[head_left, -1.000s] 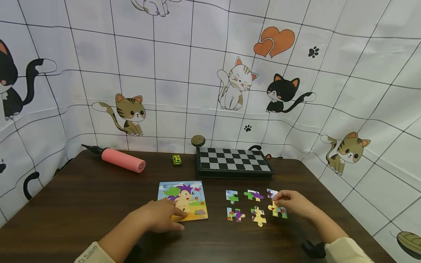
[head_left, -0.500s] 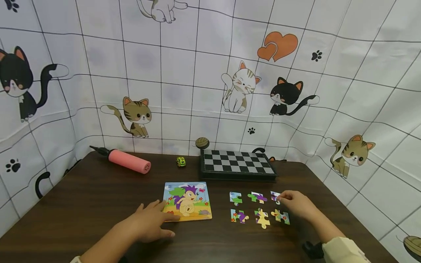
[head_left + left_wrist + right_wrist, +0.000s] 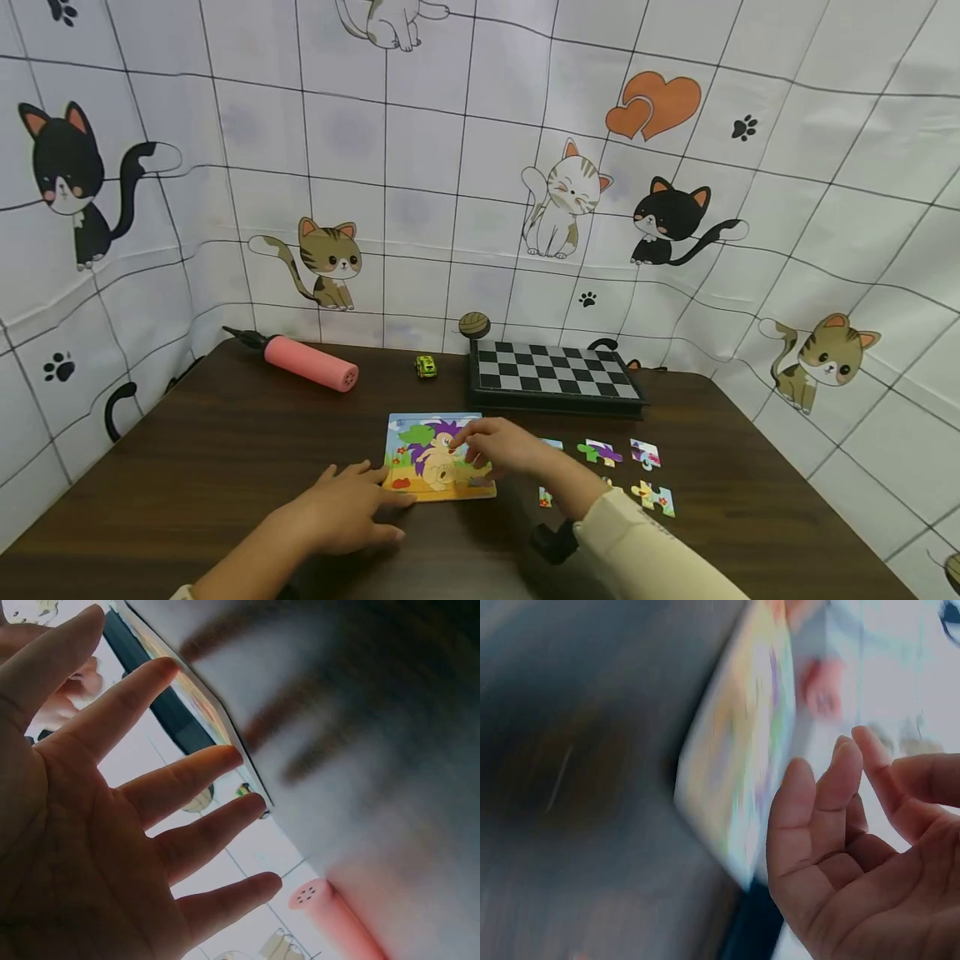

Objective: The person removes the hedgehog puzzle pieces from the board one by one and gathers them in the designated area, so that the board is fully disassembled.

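Observation:
A square picture puzzle board point(image 3: 442, 487) with a purple-haired hedgehog lies flat on the dark table. My left hand point(image 3: 341, 508) is spread at its near left corner, fingertips at the edge; in the left wrist view its fingers point(image 3: 187, 780) are straight. Over the board's right part hovers my right hand point(image 3: 498, 450), its fingers point(image 3: 829, 780) loosely bent with nothing between them. Several loose jigsaw pieces lie right of the board, including a green and purple piece point(image 3: 600, 452), a white and purple piece point(image 3: 646, 454) and a yellow and green piece point(image 3: 654, 497). My right forearm partly hides others.
A black-and-white checkered game board point(image 3: 555, 372) stands behind the puzzle. Left of it sits a small yellow-green toy car point(image 3: 426, 366). A pink hand pump point(image 3: 311, 363) with a black nozzle lies at the back left. A cat-print curtain point(image 3: 420, 208) hangs behind the table point(image 3: 187, 467).
My right hand has left the upper right jigsaw piece and moved left over the picture board. My left hand has drawn back from the picture to its edge. The loose pieces stay on the table.

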`<state>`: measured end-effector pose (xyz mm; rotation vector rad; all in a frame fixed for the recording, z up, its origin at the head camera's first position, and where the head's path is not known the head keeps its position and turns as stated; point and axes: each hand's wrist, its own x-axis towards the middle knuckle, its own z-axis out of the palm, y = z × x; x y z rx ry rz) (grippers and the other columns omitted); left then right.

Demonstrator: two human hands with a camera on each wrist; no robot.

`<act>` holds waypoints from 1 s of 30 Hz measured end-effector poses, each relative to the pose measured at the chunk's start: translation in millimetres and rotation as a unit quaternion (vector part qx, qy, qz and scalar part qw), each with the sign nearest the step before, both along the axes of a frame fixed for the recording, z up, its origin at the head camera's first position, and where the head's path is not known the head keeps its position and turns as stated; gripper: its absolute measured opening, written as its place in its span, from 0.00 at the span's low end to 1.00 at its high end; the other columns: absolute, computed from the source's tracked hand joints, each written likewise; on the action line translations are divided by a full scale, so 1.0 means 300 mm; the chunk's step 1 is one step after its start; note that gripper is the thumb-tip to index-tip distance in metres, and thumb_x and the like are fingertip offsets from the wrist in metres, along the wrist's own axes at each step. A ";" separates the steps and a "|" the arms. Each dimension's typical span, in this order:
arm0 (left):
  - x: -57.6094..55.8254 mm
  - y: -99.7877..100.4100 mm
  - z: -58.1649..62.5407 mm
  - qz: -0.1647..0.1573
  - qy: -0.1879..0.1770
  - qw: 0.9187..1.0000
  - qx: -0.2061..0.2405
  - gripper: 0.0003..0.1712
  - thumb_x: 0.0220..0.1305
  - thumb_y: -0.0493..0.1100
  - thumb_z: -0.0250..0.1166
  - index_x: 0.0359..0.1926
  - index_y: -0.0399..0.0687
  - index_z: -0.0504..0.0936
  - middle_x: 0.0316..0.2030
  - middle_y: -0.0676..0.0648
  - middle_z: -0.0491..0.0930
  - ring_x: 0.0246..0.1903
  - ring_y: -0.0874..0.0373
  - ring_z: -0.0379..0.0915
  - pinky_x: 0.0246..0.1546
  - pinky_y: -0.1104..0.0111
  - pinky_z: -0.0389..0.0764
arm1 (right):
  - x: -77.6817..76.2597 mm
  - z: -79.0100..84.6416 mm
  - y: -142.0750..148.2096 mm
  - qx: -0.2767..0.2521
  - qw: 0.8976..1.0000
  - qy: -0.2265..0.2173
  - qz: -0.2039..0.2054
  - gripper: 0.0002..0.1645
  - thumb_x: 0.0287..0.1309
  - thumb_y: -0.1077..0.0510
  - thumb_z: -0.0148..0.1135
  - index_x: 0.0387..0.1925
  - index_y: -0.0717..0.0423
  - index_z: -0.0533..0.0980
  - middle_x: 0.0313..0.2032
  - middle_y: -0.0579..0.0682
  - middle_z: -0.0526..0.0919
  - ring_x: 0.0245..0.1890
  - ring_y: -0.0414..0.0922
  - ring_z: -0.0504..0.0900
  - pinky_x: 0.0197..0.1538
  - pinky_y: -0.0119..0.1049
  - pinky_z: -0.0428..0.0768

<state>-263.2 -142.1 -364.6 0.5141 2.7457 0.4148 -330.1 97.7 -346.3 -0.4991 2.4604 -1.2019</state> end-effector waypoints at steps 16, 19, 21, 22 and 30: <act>-0.008 0.006 0.019 -0.013 0.027 1.000 -0.008 0.20 0.61 0.59 0.68 0.53 0.62 0.87 0.60 0.43 0.78 0.68 0.35 0.59 0.64 0.30 0.49 | -0.005 -0.060 -0.266 0.215 0.973 0.077 0.030 0.15 0.65 0.50 0.60 0.49 0.50 0.83 0.58 0.55 0.78 0.64 0.59 0.67 0.64 0.60 0.67; -0.006 0.004 0.022 -0.016 0.026 1.000 -0.006 0.20 0.61 0.59 0.68 0.53 0.61 0.87 0.61 0.42 0.77 0.68 0.35 0.59 0.64 0.30 0.49 | -0.002 -0.061 -0.287 0.241 0.968 0.074 0.019 0.15 0.64 0.48 0.62 0.49 0.49 0.82 0.59 0.56 0.77 0.63 0.61 0.67 0.63 0.62 0.67; -0.006 0.004 0.022 -0.016 0.023 1.000 -0.004 0.20 0.61 0.59 0.68 0.53 0.61 0.87 0.61 0.42 0.77 0.68 0.35 0.59 0.64 0.30 0.49 | -0.002 -0.062 -0.296 0.248 0.966 0.072 0.013 0.15 0.63 0.48 0.63 0.48 0.48 0.81 0.55 0.55 0.79 0.59 0.61 0.69 0.60 0.61 0.69; -0.005 0.005 0.023 -0.016 0.023 1.000 -0.004 0.20 0.61 0.58 0.68 0.53 0.61 0.87 0.61 0.42 0.77 0.68 0.35 0.59 0.64 0.30 0.49 | -0.002 -0.063 -0.299 0.250 0.966 0.070 0.009 0.14 0.63 0.48 0.64 0.47 0.48 0.81 0.54 0.55 0.79 0.57 0.61 0.69 0.58 0.60 0.70; -0.010 0.013 0.022 -0.018 0.018 1.000 -0.008 0.20 0.61 0.58 0.68 0.53 0.61 0.86 0.61 0.42 0.77 0.68 0.35 0.59 0.64 0.30 0.49 | 0.008 -0.062 -0.304 0.178 0.982 0.050 -0.031 0.12 0.62 0.55 0.67 0.43 0.50 0.73 0.43 0.56 0.77 0.44 0.58 0.75 0.45 0.52 0.76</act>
